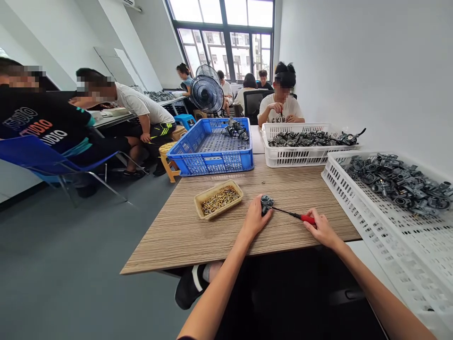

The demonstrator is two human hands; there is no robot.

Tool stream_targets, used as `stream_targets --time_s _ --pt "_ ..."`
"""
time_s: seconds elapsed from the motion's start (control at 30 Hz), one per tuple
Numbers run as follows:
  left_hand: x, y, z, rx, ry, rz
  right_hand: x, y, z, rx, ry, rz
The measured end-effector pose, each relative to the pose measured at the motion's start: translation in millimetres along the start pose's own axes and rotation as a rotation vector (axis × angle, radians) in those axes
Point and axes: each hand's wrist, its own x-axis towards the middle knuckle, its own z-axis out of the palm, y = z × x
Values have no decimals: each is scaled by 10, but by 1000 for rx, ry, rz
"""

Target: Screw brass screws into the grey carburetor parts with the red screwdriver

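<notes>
My left hand (255, 218) is closed around a dark grey metal part that looks like a carburetor (266, 203), held at the middle of the wooden table (212, 243). In my right hand (321, 228) is a screwdriver (307, 218) with a red and black handle. Its long dark shaft points left, and the tip meets the side of the carburetor; the exact contact spot is too small to make out. Left of my left hand stands a small tan tray (198, 208) filled with small brass-coloured pieces.
A blue crate (212, 165) with a few metal parts stands at the table's far side. Beside it is a white basket (297, 158) of similar parts; a larger white basket (368, 212) lies at my right. Across sits a co-worker (281, 101). A fan (207, 93) stands behind.
</notes>
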Motion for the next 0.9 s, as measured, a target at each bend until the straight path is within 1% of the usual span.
stream_targets --time_s 0.13,0.43,0.5,0.67,0.9 --pt "-3 4 -3 2 -1 2 8 20 26 -11 -6 24" --pt "-14 6 3 13 5 -11 50 -10 26 -27 -30 -84" --pt "-14 10 0 9 1 -12 38 -32 17 -23 -28 -73" --pt "-20 28 -11 -4 -3 -16 4 -50 6 -5 -5 15" --pt "-22 23 -5 6 -1 -23 24 -17 17 21 -16 9"
